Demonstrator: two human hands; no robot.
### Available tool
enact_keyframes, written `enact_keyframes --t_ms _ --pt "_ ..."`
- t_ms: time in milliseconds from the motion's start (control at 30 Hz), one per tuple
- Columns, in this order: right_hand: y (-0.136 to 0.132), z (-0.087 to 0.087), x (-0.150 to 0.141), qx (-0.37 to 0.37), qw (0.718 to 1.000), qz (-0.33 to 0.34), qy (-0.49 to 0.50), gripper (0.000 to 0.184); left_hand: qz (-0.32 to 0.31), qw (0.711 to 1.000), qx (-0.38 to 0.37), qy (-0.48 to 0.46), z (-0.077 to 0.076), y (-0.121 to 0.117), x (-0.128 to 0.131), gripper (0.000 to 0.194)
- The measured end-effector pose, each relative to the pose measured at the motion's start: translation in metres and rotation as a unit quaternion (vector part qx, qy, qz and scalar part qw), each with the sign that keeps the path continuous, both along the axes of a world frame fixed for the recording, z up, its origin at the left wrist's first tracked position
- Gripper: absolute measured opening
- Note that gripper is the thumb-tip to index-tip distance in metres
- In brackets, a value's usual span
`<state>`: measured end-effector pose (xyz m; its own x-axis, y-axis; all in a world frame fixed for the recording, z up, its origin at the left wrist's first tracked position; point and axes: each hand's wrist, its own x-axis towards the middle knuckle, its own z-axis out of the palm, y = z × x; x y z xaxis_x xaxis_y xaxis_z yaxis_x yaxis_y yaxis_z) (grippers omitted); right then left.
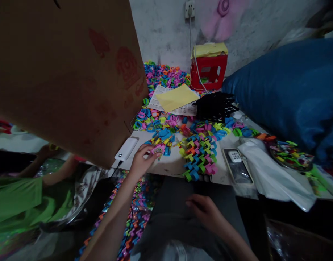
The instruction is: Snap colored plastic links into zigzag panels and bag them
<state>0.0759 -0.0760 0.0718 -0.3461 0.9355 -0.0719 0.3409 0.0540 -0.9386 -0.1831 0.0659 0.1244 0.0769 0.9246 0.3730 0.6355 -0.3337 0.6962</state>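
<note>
At the table's front edge, my left hand pinches a small pink plastic piece between thumb and fingers. Close beyond it lie small yellow, red and blue pieces. To the right stands a neat block of interlocked green, blue, orange and pink plastic pieces, which neither hand touches. My right hand hovers low over my dark-clothed lap, its fingers curled together; whatever they hold, if anything, is hidden.
A big cardboard box looms at left, beside a white power bank. Yellow paper lies on heaped plastic pieces. A red stool, black netting, phone and blue sack stand around. At left sits another person in a green shirt.
</note>
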Motion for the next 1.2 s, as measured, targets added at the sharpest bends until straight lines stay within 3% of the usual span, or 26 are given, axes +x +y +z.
enact_keyframes --t_ms 100,167,233,300,367,433,533,633,700,767,933,1033,1100,1200 --pt "0.001 0.012 0.001 0.127 0.988 -0.07 -0.053 0.029 -0.091 0.995 -0.039 -0.014 0.025 -0.035 0.002 0.017" --pt "0.003 0.024 0.002 0.254 0.952 -0.106 -0.131 0.034 -0.152 0.984 -0.096 0.013 0.041 -0.06 0.006 0.016" --pt "0.007 0.035 0.003 0.349 0.906 -0.098 -0.217 0.038 -0.192 0.968 -0.159 0.042 0.053 -0.082 0.012 0.017" --pt "0.008 0.04 0.003 0.389 0.876 -0.062 -0.279 0.039 -0.217 0.951 -0.215 0.046 0.056 -0.099 0.019 0.019" --pt "0.007 0.038 0.006 0.395 0.864 -0.032 -0.31 0.036 -0.225 0.939 -0.259 0.022 0.051 -0.109 0.025 0.022" --pt "0.002 0.028 0.012 0.381 0.87 -0.024 -0.314 0.03 -0.228 0.927 -0.297 -0.013 0.039 -0.114 0.03 0.025" --pt "-0.005 0.002 0.028 0.295 0.917 -0.053 -0.262 0.02 -0.215 0.914 -0.34 -0.054 0.02 -0.117 0.03 0.031" --pt "-0.006 -0.023 0.044 0.16 0.957 -0.174 -0.169 0.022 -0.155 0.914 -0.371 -0.065 0.006 -0.114 0.024 0.033" --pt "0.0 -0.033 0.05 0.08 0.958 -0.255 -0.107 0.033 -0.144 0.897 -0.408 -0.096 0.001 -0.11 0.021 0.037" --pt "0.009 -0.037 0.05 0.025 0.956 -0.29 -0.045 0.037 -0.169 0.865 -0.444 -0.163 -0.004 -0.106 0.02 0.044" --pt "0.034 -0.042 0.036 -0.09 0.958 -0.25 0.109 0.041 -0.214 0.8 -0.457 -0.323 -0.019 -0.105 0.021 0.053" --pt "0.04 -0.053 0.029 -0.098 0.955 -0.244 0.135 0.045 -0.265 0.761 -0.445 -0.39 -0.031 -0.108 0.021 0.049" --pt "0.041 -0.062 0.028 -0.071 0.961 -0.254 0.085 0.041 -0.306 0.742 -0.443 -0.4 -0.037 -0.108 0.021 0.043" --pt "0.038 -0.072 0.031 0.019 0.969 -0.241 -0.058 0.033 -0.319 0.751 -0.433 -0.385 -0.035 -0.107 0.024 0.041"
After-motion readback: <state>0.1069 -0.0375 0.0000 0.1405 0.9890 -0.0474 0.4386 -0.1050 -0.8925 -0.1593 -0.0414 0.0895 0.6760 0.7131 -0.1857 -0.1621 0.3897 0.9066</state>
